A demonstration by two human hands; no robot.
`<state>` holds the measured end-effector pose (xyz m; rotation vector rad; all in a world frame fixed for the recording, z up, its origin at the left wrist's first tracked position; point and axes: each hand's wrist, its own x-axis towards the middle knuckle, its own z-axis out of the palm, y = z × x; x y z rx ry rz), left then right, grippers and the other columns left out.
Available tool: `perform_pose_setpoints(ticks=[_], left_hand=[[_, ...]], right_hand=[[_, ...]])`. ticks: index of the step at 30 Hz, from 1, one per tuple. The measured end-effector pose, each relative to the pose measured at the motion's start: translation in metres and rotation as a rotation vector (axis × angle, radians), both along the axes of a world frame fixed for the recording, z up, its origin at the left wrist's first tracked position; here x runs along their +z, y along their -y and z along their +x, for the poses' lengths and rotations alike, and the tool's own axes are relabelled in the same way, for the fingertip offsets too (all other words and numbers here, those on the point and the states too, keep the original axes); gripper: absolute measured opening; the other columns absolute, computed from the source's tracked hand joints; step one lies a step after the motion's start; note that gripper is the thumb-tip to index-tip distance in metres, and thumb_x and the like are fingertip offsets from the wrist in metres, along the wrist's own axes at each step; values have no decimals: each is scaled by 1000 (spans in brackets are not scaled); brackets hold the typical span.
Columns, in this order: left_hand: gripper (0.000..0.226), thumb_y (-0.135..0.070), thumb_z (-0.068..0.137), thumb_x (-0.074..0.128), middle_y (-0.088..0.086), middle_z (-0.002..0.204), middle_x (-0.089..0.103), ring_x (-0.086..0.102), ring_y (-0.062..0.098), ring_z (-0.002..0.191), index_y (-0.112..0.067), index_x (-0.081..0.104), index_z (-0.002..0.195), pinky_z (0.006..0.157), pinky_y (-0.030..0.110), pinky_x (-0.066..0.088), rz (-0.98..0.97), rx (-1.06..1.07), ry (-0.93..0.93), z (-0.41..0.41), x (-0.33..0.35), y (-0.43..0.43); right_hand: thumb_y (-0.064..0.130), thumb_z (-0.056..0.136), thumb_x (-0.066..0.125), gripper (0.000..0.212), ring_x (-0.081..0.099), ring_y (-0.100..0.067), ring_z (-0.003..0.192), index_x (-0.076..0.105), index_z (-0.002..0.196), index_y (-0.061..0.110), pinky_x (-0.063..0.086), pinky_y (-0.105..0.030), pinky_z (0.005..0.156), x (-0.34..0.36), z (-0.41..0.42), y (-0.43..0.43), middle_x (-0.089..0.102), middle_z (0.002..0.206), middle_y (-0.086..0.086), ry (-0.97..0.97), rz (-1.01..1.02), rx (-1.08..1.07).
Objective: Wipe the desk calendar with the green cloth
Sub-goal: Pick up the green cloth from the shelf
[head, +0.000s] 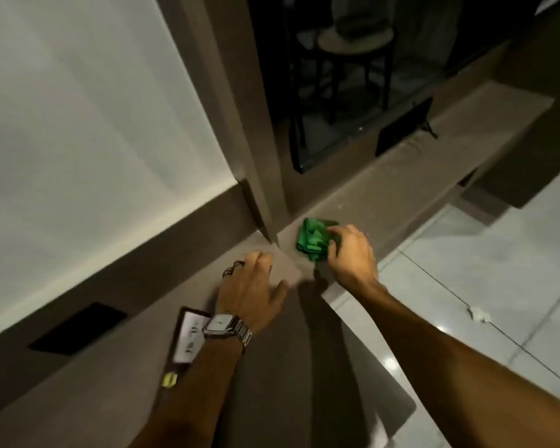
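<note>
From the head camera, the right hand (349, 257) reaches to the crumpled green cloth (314, 241) on the grey-brown counter (385, 189), its fingers curled onto the cloth's near edge; a firm pinch cannot be told. The left hand (253, 292), wearing rings and a metal wristwatch (227, 329), lies flat and open-fingered on the counter. The desk calendar (188, 337) lies beneath the left forearm.

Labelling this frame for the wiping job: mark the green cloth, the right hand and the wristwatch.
green cloth (312, 239): head view, on the bunched folds left of the fingers.
right hand (353, 253): head view, on the back of the hand.
wristwatch (219, 324): head view, on its pale face.
</note>
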<state>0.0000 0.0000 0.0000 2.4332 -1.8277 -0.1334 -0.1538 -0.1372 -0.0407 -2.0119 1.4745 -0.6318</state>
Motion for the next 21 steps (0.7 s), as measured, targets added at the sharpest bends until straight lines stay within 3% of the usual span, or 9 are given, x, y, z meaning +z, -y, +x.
perform_pose_setpoints(ticks=[3,5,7,9,12,16,21], left_hand=[[63,-58,92,41,10,148,45,47,30,130,-19,39,142,98,47,45,103,-19,-9,-2,-49,21],[71,-61,92,36,12,156,34,34,34,142,-17,29,148,106,50,40,188,-8,-2,-1,-75,28],[79,-66,92,27,12,164,18,15,34,150,-17,15,153,114,53,29,240,-5,1,1,-104,29],[85,-71,91,16,10,167,0,0,33,152,-18,1,155,119,53,13,272,-10,0,5,-123,26],[85,-71,90,8,9,166,-8,-9,30,152,-18,-4,155,118,49,-5,211,5,-18,4,-143,20],[85,-71,90,5,9,167,-4,-7,30,152,-17,-2,155,118,48,-8,139,25,5,0,-149,18],[83,-71,91,9,8,167,-3,-5,29,152,-18,-2,155,119,50,-5,134,22,7,1,-153,17]], right_hand=[[18,90,57,47,48,-33,121,52,137,15,45,-45,99,-47,2,26,53,137,-12,-282,9,209],[25,91,63,65,38,-35,133,35,149,16,40,-50,105,-71,7,38,38,153,-14,-417,16,320],[31,88,69,86,24,-36,145,18,156,18,34,-54,111,-97,14,49,20,162,-13,-504,35,382],[39,87,68,94,14,-36,149,9,157,19,31,-55,112,-112,21,57,12,165,-12,-570,17,418],[46,89,63,87,28,-35,142,15,156,16,42,-51,104,-132,33,66,28,158,-12,-630,-96,368],[33,95,60,65,47,-33,114,32,150,12,51,-44,86,-139,43,75,46,137,-14,-657,-251,261],[33,89,68,59,46,-37,116,49,140,11,49,-49,91,-135,46,75,53,132,-16,-516,-175,249]])
